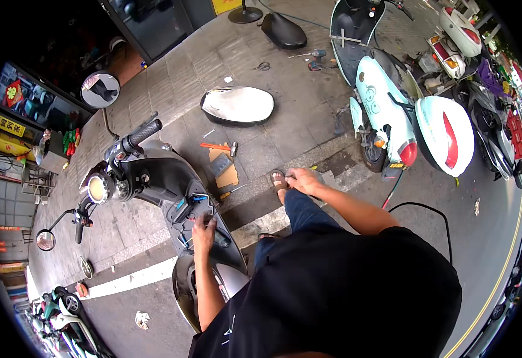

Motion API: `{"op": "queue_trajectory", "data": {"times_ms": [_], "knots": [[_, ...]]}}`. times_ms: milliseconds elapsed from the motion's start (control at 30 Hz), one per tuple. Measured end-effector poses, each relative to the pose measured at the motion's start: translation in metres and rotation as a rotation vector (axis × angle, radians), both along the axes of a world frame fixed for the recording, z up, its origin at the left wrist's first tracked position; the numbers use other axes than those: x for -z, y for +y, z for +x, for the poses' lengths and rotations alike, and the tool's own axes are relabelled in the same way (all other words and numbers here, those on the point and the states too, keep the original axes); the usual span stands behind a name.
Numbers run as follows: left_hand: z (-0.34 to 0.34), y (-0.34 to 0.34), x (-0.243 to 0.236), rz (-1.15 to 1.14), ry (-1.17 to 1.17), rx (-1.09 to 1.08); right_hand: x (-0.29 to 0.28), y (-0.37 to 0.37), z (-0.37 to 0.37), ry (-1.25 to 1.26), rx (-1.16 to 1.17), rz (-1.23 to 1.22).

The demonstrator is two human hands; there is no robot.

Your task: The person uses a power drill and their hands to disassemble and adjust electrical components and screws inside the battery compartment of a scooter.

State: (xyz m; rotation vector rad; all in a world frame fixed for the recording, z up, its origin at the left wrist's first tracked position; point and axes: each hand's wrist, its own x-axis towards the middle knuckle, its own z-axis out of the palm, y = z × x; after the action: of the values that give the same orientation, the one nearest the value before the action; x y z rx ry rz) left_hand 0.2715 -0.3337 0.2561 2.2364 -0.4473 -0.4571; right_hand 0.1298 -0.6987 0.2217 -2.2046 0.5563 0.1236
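Note:
My left hand [203,234] reaches down over the black footboard [216,218] of a scooter, fingers slightly apart, among several small tools. A blue-handled tool [199,197] and a dark, box-like item [181,209] lie just beyond its fingertips. Another blue-and-silver tool [182,241] is beside the hand, and a dark cylindrical piece [221,238] lies on its other side. By my knee, my right hand [304,180] is closed with its fingers pinched together; whatever they hold is too small to make out.
On the pavement lie an orange-handled hammer [216,146], cardboard [230,176], a screwdriver [233,191], and a scooter seat [237,107] with a whitish face. Power drills [317,59] lie farther off. A pale-blue scooter [380,101] stands at right; a black hose [434,209] curves behind it.

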Motion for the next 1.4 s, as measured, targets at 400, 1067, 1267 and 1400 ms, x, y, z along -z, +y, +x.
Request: {"op": "queue_trajectory", "data": {"times_ms": [400, 1067, 1267, 1400], "knots": [[0.051, -0.147, 0.06, -0.296, 0.571, -0.162, 0.267, -0.264, -0.172, 0.688, 0.562, 0.111], [0.252, -0.294, 0.153, 0.003, 1.045, -0.596, 0.114, -0.555, 0.316, 0.293, 0.095, 0.05], [0.358, -0.487, 0.064, -0.085, 0.777, -0.386, 0.195, -0.703, 0.286, 0.686, 0.144, -0.163], [0.353, -0.557, 0.069, 0.014, 0.83, -0.545, 0.257, -0.837, 0.332, 0.845, 0.137, -0.36]]}}
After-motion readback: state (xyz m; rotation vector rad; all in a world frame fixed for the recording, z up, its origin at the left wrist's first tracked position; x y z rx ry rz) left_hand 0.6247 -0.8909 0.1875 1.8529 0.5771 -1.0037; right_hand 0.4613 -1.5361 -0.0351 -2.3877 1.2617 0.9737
